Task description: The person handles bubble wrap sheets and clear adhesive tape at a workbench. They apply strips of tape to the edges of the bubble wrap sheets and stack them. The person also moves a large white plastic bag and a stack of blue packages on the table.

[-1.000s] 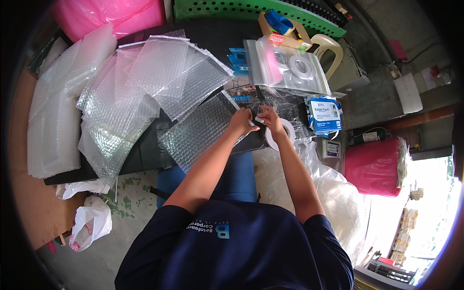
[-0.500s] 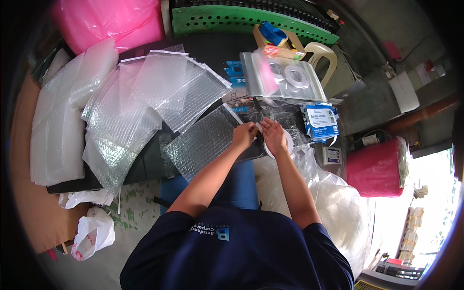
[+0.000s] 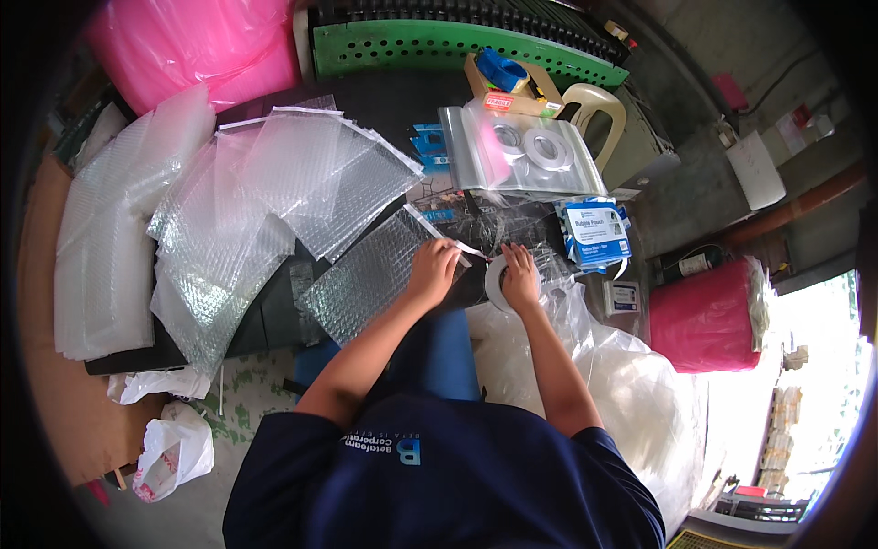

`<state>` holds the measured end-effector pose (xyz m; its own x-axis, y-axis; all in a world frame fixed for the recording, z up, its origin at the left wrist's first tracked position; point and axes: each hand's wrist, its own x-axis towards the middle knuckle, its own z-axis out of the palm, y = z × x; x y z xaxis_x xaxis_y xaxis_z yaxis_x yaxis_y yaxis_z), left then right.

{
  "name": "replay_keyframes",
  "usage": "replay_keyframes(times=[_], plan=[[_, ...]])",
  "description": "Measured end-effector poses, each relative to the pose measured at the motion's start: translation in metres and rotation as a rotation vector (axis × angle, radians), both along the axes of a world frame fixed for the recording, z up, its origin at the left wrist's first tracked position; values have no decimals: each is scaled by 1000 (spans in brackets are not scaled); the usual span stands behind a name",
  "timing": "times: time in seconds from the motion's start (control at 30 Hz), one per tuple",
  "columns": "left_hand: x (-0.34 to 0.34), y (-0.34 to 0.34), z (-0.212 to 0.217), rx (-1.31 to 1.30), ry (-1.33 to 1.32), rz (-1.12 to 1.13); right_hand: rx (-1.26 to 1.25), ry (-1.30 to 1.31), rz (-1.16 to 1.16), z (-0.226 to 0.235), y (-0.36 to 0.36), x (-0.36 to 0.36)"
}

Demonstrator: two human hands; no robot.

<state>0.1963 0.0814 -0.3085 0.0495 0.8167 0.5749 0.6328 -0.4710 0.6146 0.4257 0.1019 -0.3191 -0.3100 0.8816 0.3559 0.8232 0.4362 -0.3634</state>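
Observation:
A clear bubble-wrap pouch (image 3: 366, 274) lies on the dark table in front of me. At its upper right edge, my left hand (image 3: 434, 267) pinches the end of a narrow white tape strip (image 3: 469, 248). The strip runs toward a white tape roll (image 3: 497, 285), seen almost edge-on. Around the roll's right side my right hand (image 3: 521, 276) is closed, fingers over its rim. Several more bubble pouches (image 3: 338, 188) are fanned out, overlapping, to the left. The fingertips of my left hand partly hide the strip's end.
Stacked bubble wrap (image 3: 105, 247) lies far left. Two tape rolls (image 3: 549, 149) rest on clear plastic sleeves (image 3: 567, 183) at the back. Beside them are a cardboard box (image 3: 540, 96) and blue-and-white packs (image 3: 596, 236). Clear plastic bags (image 3: 622, 375) bulge at my right, near a pink roll (image 3: 700, 316).
My hands have moved apart. The right hand has turned from an open palm to gripping the tape roll, while the left has moved left with the tape strip, now stretched between them.

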Motion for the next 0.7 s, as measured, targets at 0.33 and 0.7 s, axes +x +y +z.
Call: replay_keyframes(times=[0.33, 0.7], plan=[[-66, -106, 68, -716, 493, -167, 192, 81, 30, 104, -37, -3], [-151, -72, 226, -131, 315, 375, 778, 387, -9, 232, -89, -16]])
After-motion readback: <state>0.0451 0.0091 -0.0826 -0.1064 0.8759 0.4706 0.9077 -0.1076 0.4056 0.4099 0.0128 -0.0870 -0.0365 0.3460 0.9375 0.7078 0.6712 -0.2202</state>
